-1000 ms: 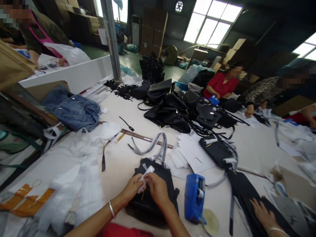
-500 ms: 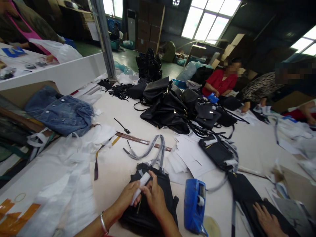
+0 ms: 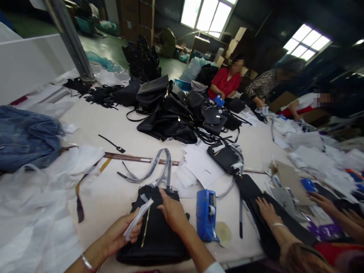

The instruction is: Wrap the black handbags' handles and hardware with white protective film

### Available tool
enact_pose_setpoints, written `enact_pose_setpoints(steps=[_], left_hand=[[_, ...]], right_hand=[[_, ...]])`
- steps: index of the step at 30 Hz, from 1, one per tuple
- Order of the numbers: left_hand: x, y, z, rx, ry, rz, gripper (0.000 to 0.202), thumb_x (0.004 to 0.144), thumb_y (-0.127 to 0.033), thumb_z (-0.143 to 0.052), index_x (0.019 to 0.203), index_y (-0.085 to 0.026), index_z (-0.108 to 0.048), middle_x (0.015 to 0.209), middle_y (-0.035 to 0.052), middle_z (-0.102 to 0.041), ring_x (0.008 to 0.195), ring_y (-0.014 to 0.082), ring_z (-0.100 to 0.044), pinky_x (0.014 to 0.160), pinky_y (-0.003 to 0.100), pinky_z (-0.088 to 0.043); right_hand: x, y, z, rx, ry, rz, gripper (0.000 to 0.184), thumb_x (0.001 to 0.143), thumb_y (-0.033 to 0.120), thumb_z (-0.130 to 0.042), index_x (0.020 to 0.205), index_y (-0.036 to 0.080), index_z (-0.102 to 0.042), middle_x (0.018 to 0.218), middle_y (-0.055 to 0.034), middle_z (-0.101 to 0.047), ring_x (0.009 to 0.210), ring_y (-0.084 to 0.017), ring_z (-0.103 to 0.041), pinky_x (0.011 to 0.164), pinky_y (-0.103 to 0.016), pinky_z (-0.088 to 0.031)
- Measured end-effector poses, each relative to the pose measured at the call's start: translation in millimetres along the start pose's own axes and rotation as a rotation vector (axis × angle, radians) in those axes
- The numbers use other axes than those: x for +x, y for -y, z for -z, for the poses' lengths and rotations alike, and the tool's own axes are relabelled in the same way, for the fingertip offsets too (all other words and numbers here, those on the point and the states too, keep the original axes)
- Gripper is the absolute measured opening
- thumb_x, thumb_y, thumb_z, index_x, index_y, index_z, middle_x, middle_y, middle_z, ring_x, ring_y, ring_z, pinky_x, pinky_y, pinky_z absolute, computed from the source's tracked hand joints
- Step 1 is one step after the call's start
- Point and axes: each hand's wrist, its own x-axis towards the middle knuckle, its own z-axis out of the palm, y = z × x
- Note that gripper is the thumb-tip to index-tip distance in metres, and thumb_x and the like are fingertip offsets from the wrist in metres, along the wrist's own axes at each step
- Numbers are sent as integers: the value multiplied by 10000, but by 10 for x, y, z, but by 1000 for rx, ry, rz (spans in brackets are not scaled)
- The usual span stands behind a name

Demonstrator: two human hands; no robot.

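Observation:
A black bag [image 3: 163, 242] with a gold zipper lies in front of me on the table. Its straps [image 3: 153, 170], wrapped in greyish film, stretch away behind it. Held over the bag's left side is a folded white strip of tissue or foam wrap [image 3: 139, 220], pinched in my left hand [image 3: 125, 229]. My right hand [image 3: 173, 212] rests on the bag's upper right part, index finger stretched out and thumb apart, with nothing visible in it. Just right of the bag stands a blue tape dispenser [image 3: 206, 216].
A heap of black bags [image 3: 170, 113] covers the table's middle. White paper sheets [image 3: 200, 163] lie before it. A denim garment [image 3: 25, 136] is at left. A co-worker's hand [image 3: 267, 210] rests on black material at right; other people work farther back.
My hands have moved apart: the right has left the white strip and gone to the bag's upper part, the left keeps the strip. The view has swung right; another person's hands appear at right.

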Motion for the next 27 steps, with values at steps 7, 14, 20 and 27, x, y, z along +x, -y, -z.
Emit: enact_pose_setpoints(steps=[7,14,20,27], left_hand=[[189,122,-35,524,-318,-184,529,803,-699,-409,758,-183,-514,538,7,-588,416,143,-504,427,243,-378],[137,-161,-52,1702,-545,-445,348,883,-396,-386,814,-160,-633,803,147,-674,820,319,-648,810,463,-460],[238,193,-838,1041,-379,-647,482,838,-481,-513,1216,-182,-536,1219,145,-605,1129,285,-564,980,433,-421],[487,816,-1324,237,-206,-307,392,765,-494,-650,943,-146,-618,845,87,-700,785,207,-666,757,323,-501]], right_hand=[[-857,-367,154,-1,-180,-778,596,836,487,-546,1291,110,-469,847,-96,-673,825,-272,-660,739,-348,-489],[-896,-227,9,404,-465,-699,549,803,262,-513,1329,143,-406,809,-12,-611,746,-186,-614,751,-306,-476],[-854,81,157,774,-411,-563,466,781,206,-551,1240,195,-466,817,15,-602,727,-149,-596,675,-249,-473],[-1217,-335,449,617,-193,-432,216,856,207,-456,1002,222,-614,738,9,-670,682,-158,-630,639,-248,-448]])
